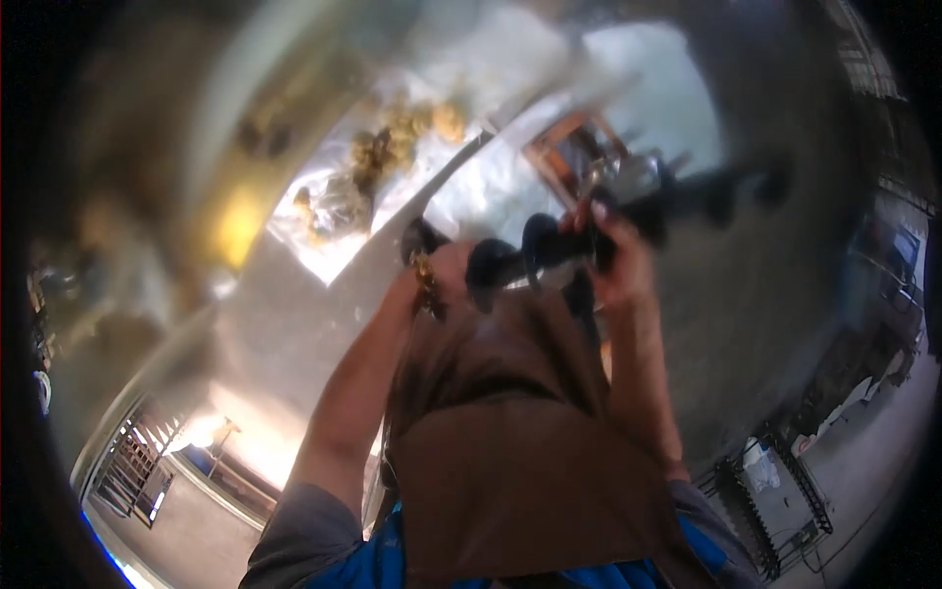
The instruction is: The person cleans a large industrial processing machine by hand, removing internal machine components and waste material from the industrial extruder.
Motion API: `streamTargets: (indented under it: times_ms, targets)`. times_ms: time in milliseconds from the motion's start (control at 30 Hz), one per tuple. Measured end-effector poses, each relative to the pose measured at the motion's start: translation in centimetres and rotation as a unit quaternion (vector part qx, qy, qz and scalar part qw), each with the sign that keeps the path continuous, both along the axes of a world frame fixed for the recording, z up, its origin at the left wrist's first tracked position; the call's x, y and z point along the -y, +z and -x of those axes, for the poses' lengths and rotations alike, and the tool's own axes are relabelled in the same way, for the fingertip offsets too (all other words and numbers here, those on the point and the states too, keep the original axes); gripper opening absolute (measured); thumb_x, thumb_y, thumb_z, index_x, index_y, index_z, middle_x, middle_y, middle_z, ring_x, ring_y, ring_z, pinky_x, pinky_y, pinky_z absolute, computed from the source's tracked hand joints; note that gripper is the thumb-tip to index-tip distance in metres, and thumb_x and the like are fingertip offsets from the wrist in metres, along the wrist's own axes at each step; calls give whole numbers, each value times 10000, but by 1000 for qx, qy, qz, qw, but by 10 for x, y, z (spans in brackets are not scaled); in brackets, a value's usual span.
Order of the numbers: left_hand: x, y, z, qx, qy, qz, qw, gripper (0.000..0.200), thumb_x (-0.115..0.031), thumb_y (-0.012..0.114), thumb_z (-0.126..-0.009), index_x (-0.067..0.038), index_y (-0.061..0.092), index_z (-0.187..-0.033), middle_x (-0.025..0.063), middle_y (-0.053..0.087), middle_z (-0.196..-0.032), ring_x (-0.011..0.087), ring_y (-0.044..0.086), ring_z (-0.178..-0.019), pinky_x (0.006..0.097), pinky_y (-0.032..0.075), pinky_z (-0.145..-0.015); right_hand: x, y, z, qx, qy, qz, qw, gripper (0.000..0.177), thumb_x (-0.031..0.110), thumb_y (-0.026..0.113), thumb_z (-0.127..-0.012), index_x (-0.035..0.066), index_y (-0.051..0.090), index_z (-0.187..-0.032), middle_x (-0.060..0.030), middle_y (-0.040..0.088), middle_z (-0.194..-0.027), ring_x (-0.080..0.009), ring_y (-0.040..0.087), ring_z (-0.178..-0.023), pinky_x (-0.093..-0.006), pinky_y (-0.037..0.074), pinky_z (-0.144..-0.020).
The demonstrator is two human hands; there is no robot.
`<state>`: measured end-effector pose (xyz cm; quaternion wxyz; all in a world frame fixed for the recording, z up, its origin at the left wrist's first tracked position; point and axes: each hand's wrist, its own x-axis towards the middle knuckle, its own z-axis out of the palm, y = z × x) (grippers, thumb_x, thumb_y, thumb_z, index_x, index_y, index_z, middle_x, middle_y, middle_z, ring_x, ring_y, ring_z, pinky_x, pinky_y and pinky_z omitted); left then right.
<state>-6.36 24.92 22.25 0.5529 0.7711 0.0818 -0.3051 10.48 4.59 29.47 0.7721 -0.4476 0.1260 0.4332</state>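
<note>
Left hand (446, 273) and right hand (620, 257), both with a closed grip on the black spiral auger (545, 245), held over my brown apron (510, 442), clear of the bench (285, 329). Lifted, I reckon, and not yet set down anywhere.

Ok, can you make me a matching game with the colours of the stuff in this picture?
Things:
1. spiral tool
2. apron-like cloth
3. shirt
4. lumps on the sheet

Colours:
A. blue
B. yellowish
C. black
D. brown

Pairs: 1-C, 2-D, 3-A, 4-B
</note>
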Motion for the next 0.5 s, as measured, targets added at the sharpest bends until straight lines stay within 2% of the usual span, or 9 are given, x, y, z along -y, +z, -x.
streamTargets:
  times_ms: [100, 167, 200, 233, 300, 333, 400, 467, 500]
  targets:
    - [-2, 1, 0, 25, -1, 147, 989, 708, -327, 872, -641, -199, 605, -1285, 129, 715, -1040, 279, 683, -971, 385, 530, -861, -4, -3, -4, 25, 21, -47, 998, 217, 210, 700, -887, -1, 662, -913, -91, 655, -812, -258, 660, -849, -398, 496, -890]
    - [-1, 17, -4, 32, -7, 22, 999, 631, -231, 818, -730, -153, 579, -1308, 118, 706, -1060, 263, 676, -970, 380, 531, -859, -7, -1, -4, 24, 2, -21, 999, 216, 214, 696, -888, 2, 660, -909, -89, 653, -809, -257, 660, -839, -399, 500, -883]
    - [-3, 37, -8, 32, -7, 23, 999, 631, -231, 818, -730, -153, 579, -1308, 118, 706, -1060, 263, 676, -970, 380, 531, -859, -9, 0, -5, 23, -17, 4, 1000, 216, 218, 692, -889, 5, 659, -906, -87, 651, -806, -256, 660, -829, -400, 503, -875]
    - [-6, 63, -13, -59, 82, 48, 994, 565, -170, 775, -759, -110, 579, -1285, 107, 705, -1076, 247, 675, -949, 376, 531, -868, -11, 1, -4, 30, -31, 11, 999, 208, 217, 679, -892, 11, 664, -915, -85, 653, -809, -262, 661, -818, -400, 508, -868]
    - [1, 52, -3, -4, 308, 173, 936, 603, -62, 661, -785, -52, 501, -1366, 149, 649, -1226, 287, 650, -1088, 391, 500, -977, -9, -7, -1, 15, -48, 10, 999, 206, 216, 670, -895, 13, 668, -930, -85, 657, -813, -260, 662, -816, -397, 510, -865]
    - [3, 56, -4, -3, 308, 173, 936, 603, -62, 661, -785, -52, 501, -1366, 149, 649, -1226, 287, 650, -1088, 391, 500, -977, -8, -11, 0, 2, -64, 5, 998, 205, 215, 662, -897, 16, 671, -944, -85, 660, -817, -259, 663, -814, -394, 513, -863]
    - [17, 78, -9, 192, 255, -130, 939, 659, -61, 652, -768, -39, 478, -1402, 192, 593, -1317, 315, 578, -1242, 400, 458, -1052, -9, -10, 7, -19, -78, 8, 997, 204, 220, 660, -898, 25, 677, -954, -76, 667, -832, -243, 662, -822, -376, 512, -856]
    - [51, 95, -30, 219, 240, -150, 934, 696, -86, 669, -769, -56, 464, -1434, 201, 567, -1342, 322, 553, -1268, 405, 460, -1051, -15, -7, 15, -35, -93, 11, 995, 203, 225, 659, -899, 35, 683, -964, -66, 673, -848, -227, 662, -830, -357, 512, -849]
    - [67, 100, -43, 245, 178, -250, 920, 688, -87, 677, -761, -65, 479, -1419, 185, 577, -1319, 334, 564, -1238, 405, 466, -1040, -20, -5, 19, -41, -119, 62, 990, 189, 223, 671, -892, 49, 687, -964, -52, 675, -862, -208, 658, -839, -339, 510, -841]
